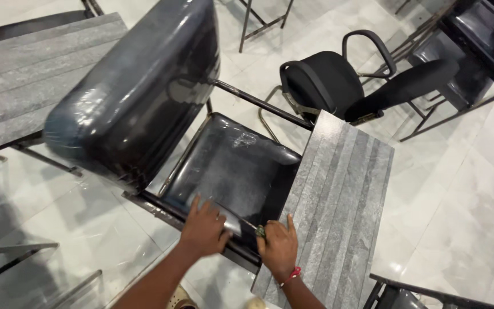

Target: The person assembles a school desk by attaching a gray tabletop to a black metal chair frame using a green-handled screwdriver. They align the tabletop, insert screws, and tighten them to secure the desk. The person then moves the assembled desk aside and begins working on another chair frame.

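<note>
Your left hand [204,229] presses flat on the chair seat [230,166]; right hand [278,246] grip pinches a small tool [253,226], shaft toward ten o'clock

A glossy white tiled floor [453,189] carries black chairs [224,166] (one plastic-wrapped) and grey-striped desks [344,194].

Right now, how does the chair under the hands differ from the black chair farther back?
The near chair has glossy padding under clear plastic wrap; the far chair looks matte, unwrapped. The near chair carries a grey striped writing tablet at its side; the far chair has a curved armrest instead. The left hand and right hand touch only the near chair's front edge. Both are black with metal frames.
</note>
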